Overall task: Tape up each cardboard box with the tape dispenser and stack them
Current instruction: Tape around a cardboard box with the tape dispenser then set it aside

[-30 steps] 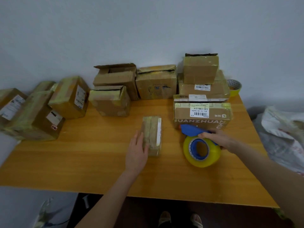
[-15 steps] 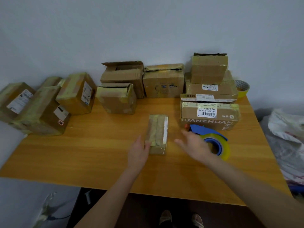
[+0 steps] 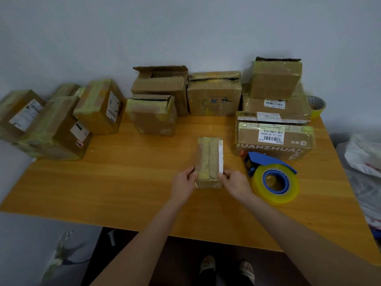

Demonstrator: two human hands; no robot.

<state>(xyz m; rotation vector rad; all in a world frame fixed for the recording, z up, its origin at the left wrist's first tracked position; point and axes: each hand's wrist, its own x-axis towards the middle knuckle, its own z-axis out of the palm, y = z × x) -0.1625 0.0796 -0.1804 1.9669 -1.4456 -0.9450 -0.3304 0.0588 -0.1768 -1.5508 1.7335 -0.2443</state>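
Table (image 3: 123, 182): wooden top set against a pale wall, carrying all the boxes and the tape.
Left boxes (image 3: 51, 129): a cluster of taped cardboard boxes at the table's left edge, leaning on one another, with white labels showing.
Right stack (image 3: 274, 112): taped boxes piled at the back right. The lowest, front one has a barcode label, and a smaller box sits on top.
Back boxes (image 3: 162, 85): three near the wall in the middle. One has its flaps open, a taped one stands in front of it, and a third stands just to their right.
Tape dispenser (image 3: 274, 178): blue frame with a yellowish roll. It lies on the table just right of the right hand, and neither hand touches it.
Small box (image 3: 209, 159): narrow and taped along its top, lying lengthwise at the table's middle, between the back boxes and the person.
Left hand (image 3: 182, 184): fingers curled round the near left corner of the small box, gripping it.
Right hand (image 3: 237, 183): fingers pinching the near right corner of the same box.
Spare roll (image 3: 316, 106): yellow tape at the far right corner, behind the right stack.
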